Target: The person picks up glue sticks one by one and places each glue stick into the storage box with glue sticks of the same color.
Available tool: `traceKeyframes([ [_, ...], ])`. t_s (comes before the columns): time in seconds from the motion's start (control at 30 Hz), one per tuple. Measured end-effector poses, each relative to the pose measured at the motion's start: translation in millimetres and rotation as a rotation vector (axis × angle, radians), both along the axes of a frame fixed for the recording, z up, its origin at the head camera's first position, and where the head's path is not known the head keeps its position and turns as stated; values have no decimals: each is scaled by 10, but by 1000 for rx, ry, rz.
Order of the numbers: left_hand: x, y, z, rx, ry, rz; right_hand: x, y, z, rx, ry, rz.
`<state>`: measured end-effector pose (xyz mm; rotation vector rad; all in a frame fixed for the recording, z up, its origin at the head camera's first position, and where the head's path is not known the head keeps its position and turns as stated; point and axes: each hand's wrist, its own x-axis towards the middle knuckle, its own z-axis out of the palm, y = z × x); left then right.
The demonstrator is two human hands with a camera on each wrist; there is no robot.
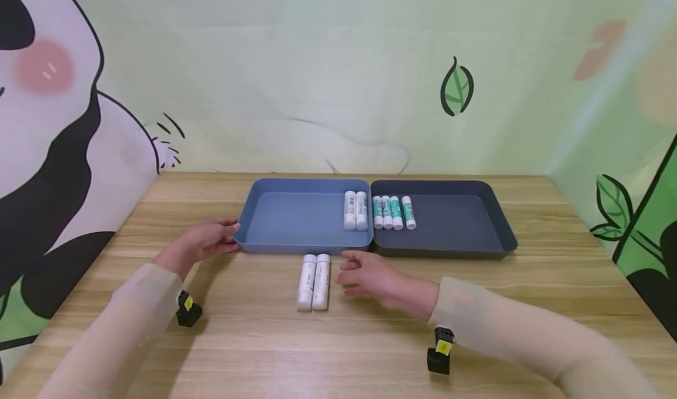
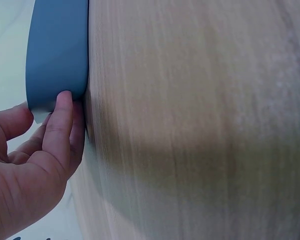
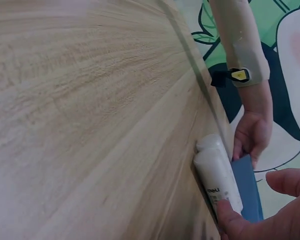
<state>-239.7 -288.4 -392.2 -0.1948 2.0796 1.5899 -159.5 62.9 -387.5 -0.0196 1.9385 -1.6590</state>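
My left hand [image 1: 211, 238] touches the outside of the blue tray [image 1: 296, 248] at its near left corner. In the left wrist view, extended fingertips [image 2: 65, 97] rest against the tray's wall, with the thumb by its rim. Two white glue sticks [image 1: 314, 282] lie side by side on the table in front of that tray. Just right of this pair is my right hand [image 1: 372, 277], its fingers loosely bent and holding nothing. The right wrist view has the thumb and a finger near the white glue sticks [image 3: 215, 172]. Two more white glue sticks [image 1: 355, 211] lie at the blue tray's right end.
A dark grey tray [image 1: 444, 253] stands right against the blue one. Several green-and-white glue sticks [image 1: 388, 213] lie along its left side, one slightly apart. The wooden table [image 1: 254, 352] meets a wall hanging [image 1: 317, 93] with a panda behind the trays.
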Motion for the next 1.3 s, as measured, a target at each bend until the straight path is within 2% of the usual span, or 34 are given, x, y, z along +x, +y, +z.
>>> traceKeyframes([
  [0.2,6,2,-26,13,-6,2,-39,-147,-98,18,-16,-29],
  [0.4,2,-1,-8,-6,-13,14,-84,-225,-157,42,5,-36],
  [0.67,2,4,-1,-8,-20,7,-112,-314,-186,124,25,-74],
  [0.93,9,2,12,-6,-26,17,-133,-352,-216,195,55,-55],
  [1.1,-35,-53,-63,20,-19,12,-134,-360,-211,227,84,-32],
  [1.17,-71,-106,-115,71,-22,18,-133,-363,-206,230,94,-29],
  [1.3,-58,-101,-108,80,-14,19,-123,-365,-201,233,108,-25],
])
